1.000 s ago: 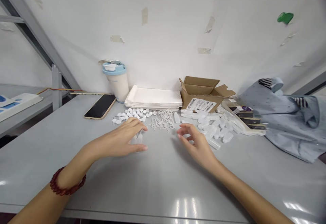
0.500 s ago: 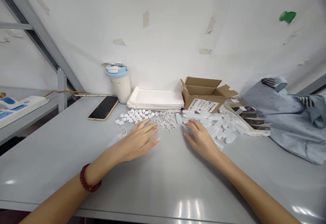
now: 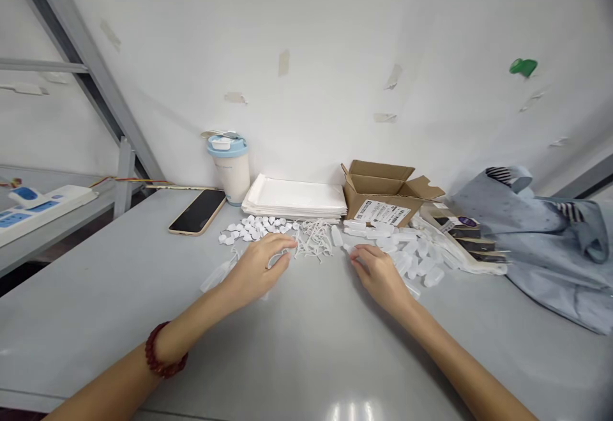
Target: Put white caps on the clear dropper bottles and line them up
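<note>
My left hand (image 3: 261, 266) is curved above the grey table, thumb and fingers apart, at the near edge of a pile of thin white plastic strips (image 3: 313, 240). Several small white caps (image 3: 258, 226) lie just beyond it. Partly hidden beside the left wrist are some translucent plastic pieces (image 3: 215, 275). The fingers of my right hand (image 3: 378, 274) are closed on a small translucent plastic case (image 3: 349, 248), of which only one end shows. A heap of similar cases (image 3: 416, 258) spreads to the right of that hand.
A stack of white sheets (image 3: 297, 196) and an open cardboard box (image 3: 383, 197) stand along the wall. Left of them are a lidded cup (image 3: 233, 175) and a phone (image 3: 198, 212). Grey-blue cloth (image 3: 536, 248) lies at right, a power strip (image 3: 45, 213) at far left.
My right fingers have closed on a translucent case. My left fingers have drawn closer together near the strips. The head view has tilted upward a little.
</note>
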The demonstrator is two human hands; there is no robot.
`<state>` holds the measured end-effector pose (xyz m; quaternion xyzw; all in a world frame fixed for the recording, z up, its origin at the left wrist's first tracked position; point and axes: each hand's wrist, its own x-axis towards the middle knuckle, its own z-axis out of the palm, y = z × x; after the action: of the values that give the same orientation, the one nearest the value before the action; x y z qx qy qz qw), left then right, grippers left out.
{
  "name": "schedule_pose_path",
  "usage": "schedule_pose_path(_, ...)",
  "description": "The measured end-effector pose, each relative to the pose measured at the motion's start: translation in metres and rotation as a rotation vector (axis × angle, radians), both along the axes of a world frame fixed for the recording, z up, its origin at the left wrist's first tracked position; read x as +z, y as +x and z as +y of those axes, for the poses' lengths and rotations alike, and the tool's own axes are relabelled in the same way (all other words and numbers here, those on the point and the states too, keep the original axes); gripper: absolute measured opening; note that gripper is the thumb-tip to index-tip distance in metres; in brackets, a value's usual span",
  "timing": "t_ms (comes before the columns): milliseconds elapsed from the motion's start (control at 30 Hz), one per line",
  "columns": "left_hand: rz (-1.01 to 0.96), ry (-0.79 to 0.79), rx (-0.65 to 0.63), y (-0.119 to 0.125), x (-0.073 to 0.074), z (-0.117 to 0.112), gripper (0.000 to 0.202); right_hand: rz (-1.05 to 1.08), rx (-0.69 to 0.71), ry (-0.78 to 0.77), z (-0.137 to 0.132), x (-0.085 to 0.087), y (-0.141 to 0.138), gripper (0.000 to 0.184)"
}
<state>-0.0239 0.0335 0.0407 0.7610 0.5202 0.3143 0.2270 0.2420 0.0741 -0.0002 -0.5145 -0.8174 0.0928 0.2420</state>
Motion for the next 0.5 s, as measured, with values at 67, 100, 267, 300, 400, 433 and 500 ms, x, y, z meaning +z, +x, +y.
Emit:
schedule_pose_path(67, -0.122, -0.023, 0.028, 0.001, 0.000, 0.000, 0.024, 0.108, 0.009, -0.008, -0.005, 0.005, -0.004, 0.019)
schedule_pose_path(100, -0.186, -0.024, 0.028, 0.003, 0.000, -0.001, 0.021, 0.174, 0.014, -0.031, -0.009, 0.008, -0.007, 0.017)
schedule_pose_path(267, -0.470, -0.075, 0.002, 0.017, 0.000, -0.008, 0.012, 0.526, 0.064, -0.326, -0.039, 0.022, -0.032, 0.011)
schedule_pose_path(300, -0.510, -0.085, 0.006, 0.020, 0.000, -0.009, 0.012, 0.579, 0.096, -0.385, -0.044, 0.023, -0.036, 0.014)
schedule_pose_path(400, -0.601, -0.142, 0.021, 0.026, -0.002, -0.014, 0.011, 0.695, 0.196, -0.513, -0.056, 0.023, -0.045, 0.022)
schedule_pose_path(433, -0.620, -0.171, 0.016, 0.027, -0.003, -0.015, 0.011, 0.718, 0.216, -0.545, -0.058, 0.022, -0.047, 0.025)
schedule_pose_path(500, -0.634, -0.224, -0.004, 0.028, -0.004, -0.017, 0.011, 0.748, 0.230, -0.596, -0.061, 0.021, -0.048, 0.030)
